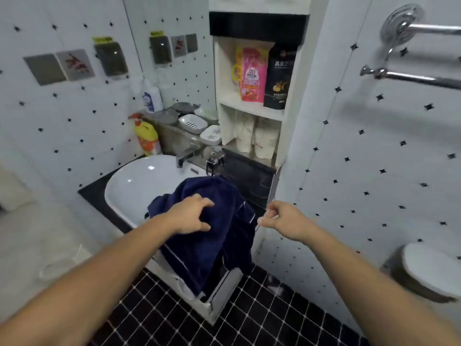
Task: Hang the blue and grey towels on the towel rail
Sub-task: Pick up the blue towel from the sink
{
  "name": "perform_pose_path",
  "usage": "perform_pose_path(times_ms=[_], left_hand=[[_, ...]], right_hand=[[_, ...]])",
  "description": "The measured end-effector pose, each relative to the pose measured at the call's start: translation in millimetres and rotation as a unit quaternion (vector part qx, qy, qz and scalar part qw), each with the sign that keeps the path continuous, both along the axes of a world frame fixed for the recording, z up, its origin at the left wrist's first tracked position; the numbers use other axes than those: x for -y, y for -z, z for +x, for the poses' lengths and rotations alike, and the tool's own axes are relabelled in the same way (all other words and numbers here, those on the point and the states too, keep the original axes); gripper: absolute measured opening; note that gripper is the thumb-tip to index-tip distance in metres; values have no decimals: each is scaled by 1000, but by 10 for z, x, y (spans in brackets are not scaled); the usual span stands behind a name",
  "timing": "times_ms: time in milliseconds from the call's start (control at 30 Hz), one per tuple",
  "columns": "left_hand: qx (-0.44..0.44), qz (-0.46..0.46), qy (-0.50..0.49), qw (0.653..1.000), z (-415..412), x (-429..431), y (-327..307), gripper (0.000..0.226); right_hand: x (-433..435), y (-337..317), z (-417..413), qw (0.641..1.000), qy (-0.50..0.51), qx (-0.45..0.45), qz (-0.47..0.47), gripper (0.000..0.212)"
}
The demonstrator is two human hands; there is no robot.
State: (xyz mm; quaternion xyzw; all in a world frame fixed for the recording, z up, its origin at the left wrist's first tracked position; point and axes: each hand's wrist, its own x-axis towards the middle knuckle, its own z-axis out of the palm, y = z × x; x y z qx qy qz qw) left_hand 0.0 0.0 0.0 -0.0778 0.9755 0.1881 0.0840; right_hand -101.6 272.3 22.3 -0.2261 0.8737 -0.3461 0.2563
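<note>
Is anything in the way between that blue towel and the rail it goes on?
Nothing visible. The blue towel drapes over the sink's front edge under the left hand; the towel rail is up on the right wall, with open air between.

We can make out Chinese characters on the pink packet [251, 74] and pale ones on the black bag [279, 76] beside it on the shelf, but none sharply enough to read.

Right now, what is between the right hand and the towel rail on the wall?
In the head view, only bare tiled wall lies between the right hand and the towel rail above it. The blue towel is under the left hand.
</note>
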Motion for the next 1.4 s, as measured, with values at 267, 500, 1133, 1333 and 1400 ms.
perform_pose_path(times_ms=[267, 500, 1133, 1333, 1400], left_hand=[[129, -273, 254, 919, -122, 530, 651, 91], [125, -307, 337, 881, 4, 810, 1036, 78], [-442, -147, 223, 856, -149, -292, -237, 98], [-494, -210, 176, 825, -495, -991, -1303, 94], [-492, -136, 166, 844, -615, -1153, -1713, 83]], right_hand=[[1089, 1144, -57, 992, 51, 91, 74, 81], [1535, 1816, -118, 941, 241, 229, -69, 63], [1225, -719, -374, 726, 384, 317, -474, 7], [672, -1804, -318, 660, 364, 276, -596, 13], [432, -2090, -252, 641, 331, 268, -639, 10]])
